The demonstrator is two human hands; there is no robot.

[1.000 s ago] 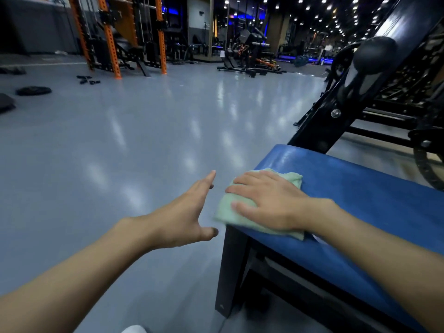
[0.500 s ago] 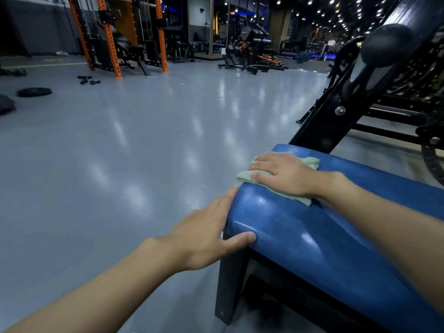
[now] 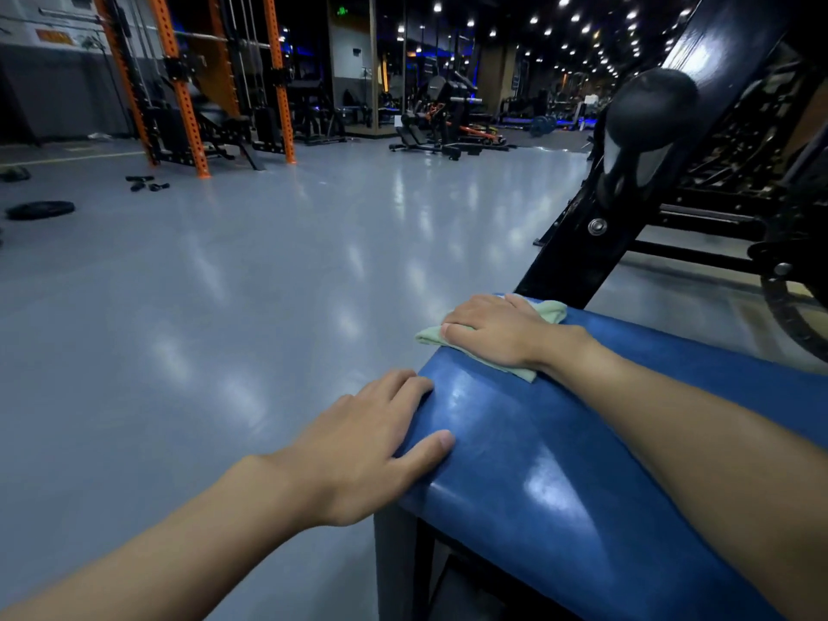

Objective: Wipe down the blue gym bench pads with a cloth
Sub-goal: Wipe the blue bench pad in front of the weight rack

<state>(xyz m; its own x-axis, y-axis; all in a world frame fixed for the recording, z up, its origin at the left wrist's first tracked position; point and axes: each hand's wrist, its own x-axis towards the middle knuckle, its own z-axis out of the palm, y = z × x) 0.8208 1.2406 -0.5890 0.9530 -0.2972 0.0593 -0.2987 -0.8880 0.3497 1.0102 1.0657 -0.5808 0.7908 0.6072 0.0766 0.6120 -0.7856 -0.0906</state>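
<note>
A blue bench pad point(image 3: 560, 463) fills the lower right of the head view, its rounded end facing left. A pale green cloth point(image 3: 549, 312) lies on the pad's far left edge. My right hand point(image 3: 497, 331) lies flat on the cloth and presses it onto the pad, fingers pointing left. Nearer to me, my left hand point(image 3: 372, 445) rests on the pad's rounded end, thumb on top and fingers laid over the side. Most of the cloth is hidden under my right hand.
A black slanted machine frame point(image 3: 627, 208) with a round knob rises right behind the pad. Grey gym floor point(image 3: 269, 284) stretches left. Orange racks point(image 3: 183, 82), a weight plate point(image 3: 40, 209) and small dumbbells point(image 3: 145, 183) stand far off.
My right hand slid the cloth along the pad's end from the near corner to the far edge. My left hand came from the air onto the pad's near end and stays there.
</note>
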